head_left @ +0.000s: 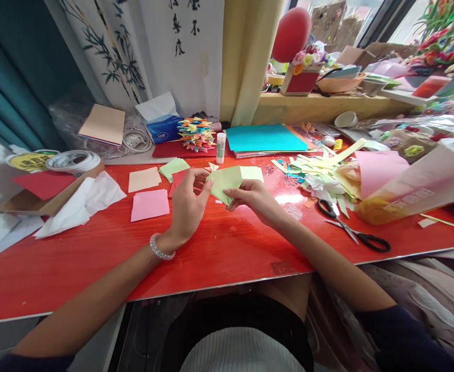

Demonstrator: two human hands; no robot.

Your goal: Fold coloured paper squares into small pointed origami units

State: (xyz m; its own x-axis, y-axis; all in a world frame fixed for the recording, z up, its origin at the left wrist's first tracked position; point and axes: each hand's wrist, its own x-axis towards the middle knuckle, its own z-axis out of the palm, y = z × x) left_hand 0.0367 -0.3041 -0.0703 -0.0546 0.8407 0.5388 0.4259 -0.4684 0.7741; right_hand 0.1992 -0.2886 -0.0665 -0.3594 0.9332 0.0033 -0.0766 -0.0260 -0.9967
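Note:
Between both hands, above the red table, is a light green sheet of paper (227,181) with a crease in it. My left hand (190,204) pinches its left edge between thumb and fingers; a clear bead bracelet circles that wrist. My right hand (255,200) grips the lower right corner. Behind the sheet lies another pale green paper (252,173). To the left of my hands are pink squares (150,205), peach squares (144,180), a green square (173,168) and a red paper partly covered by my left hand. A glue stick (220,148) stands upright just beyond.
Black-handled scissors (353,230) lie at the right near a heap of paper strips (323,170) and a tilted paper tube (424,178). Blue sheets (267,139) and a spiky folded-paper ball (197,134) sit at the back. A cardboard box (29,201) with white tissue stands left.

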